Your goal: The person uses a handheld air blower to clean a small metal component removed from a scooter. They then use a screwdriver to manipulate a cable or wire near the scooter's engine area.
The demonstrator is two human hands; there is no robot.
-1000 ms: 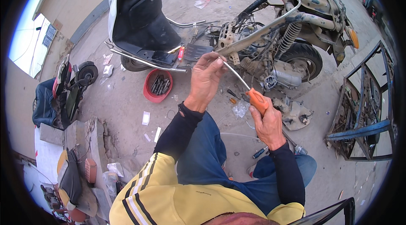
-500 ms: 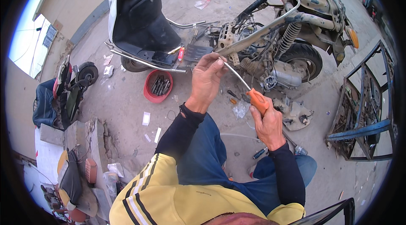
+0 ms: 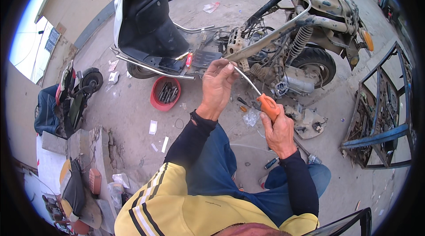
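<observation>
An orange-handled screwdriver (image 3: 268,105) is held at a slant in front of me, its metal shaft pointing up and left. My right hand (image 3: 280,136) is wrapped round the lower part of the handle. The fingers of my left hand (image 3: 217,87) are pinched at the far end of the shaft, which hides the tip and any small piece there. Beyond both hands stands a stripped scooter (image 3: 290,25), its frame, wiring, rear spring and engine exposed. On its footboard lies a small red-and-white item (image 3: 189,59).
A red bowl (image 3: 166,107) of dark metal parts sits left of my hands. Clear plastic (image 3: 251,118) and a removed cover (image 3: 310,123) lie on the ground. At the right stands a rusty metal frame (image 3: 376,136); a second scooter (image 3: 66,103) is far left.
Both hands and the screwdriver have barely shifted; the right hand is slightly further left. The grip of each hand looks the same.
</observation>
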